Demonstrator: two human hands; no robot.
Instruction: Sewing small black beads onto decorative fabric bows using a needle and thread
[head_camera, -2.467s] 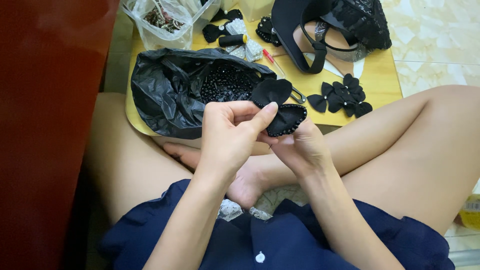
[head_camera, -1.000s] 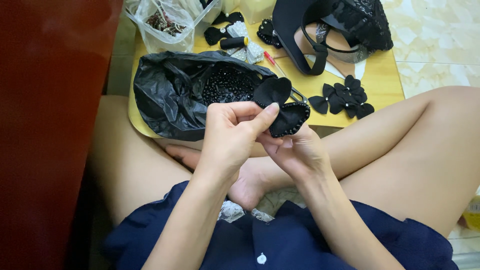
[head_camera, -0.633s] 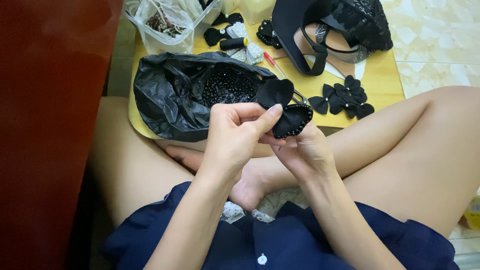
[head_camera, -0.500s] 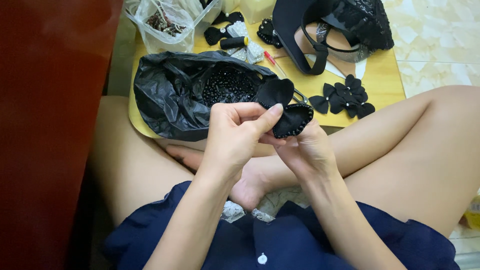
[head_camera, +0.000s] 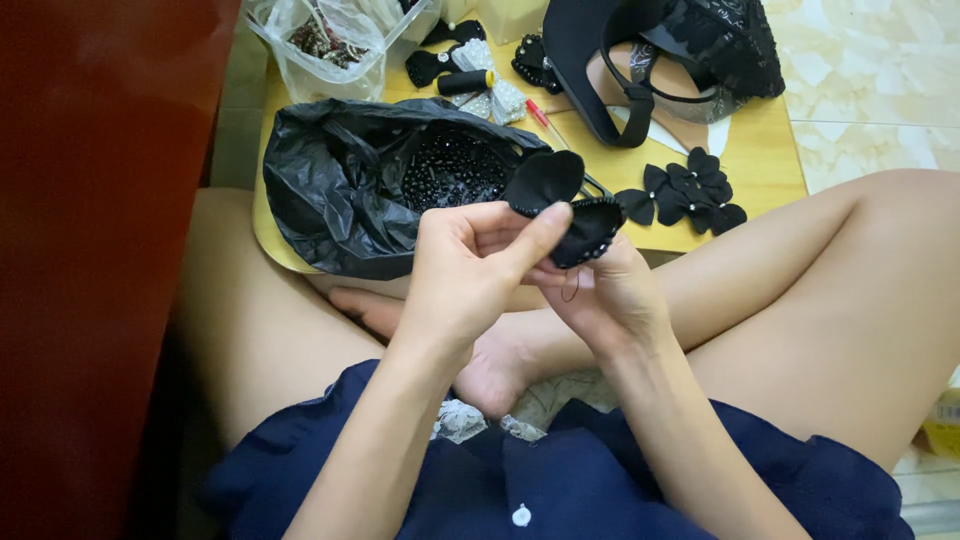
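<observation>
**Both hands pinch a black fabric piece at frame centre**

The left hand (head_camera: 465, 265) rises with fingers curled, thumb and forefinger closed on the black beaded fabric piece (head_camera: 565, 205). The right hand (head_camera: 605, 295) grips it from beneath, fingers bent tight. Behind lies a black plastic bag (head_camera: 340, 190) holding beads.

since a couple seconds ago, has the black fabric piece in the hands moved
Yes, slightly: the black fabric piece has risen toward the black plastic bag on the wooden board.

Right hand (head_camera: 610, 300) fingertips hidden behind fabric piece (head_camera: 585, 228).
</observation>
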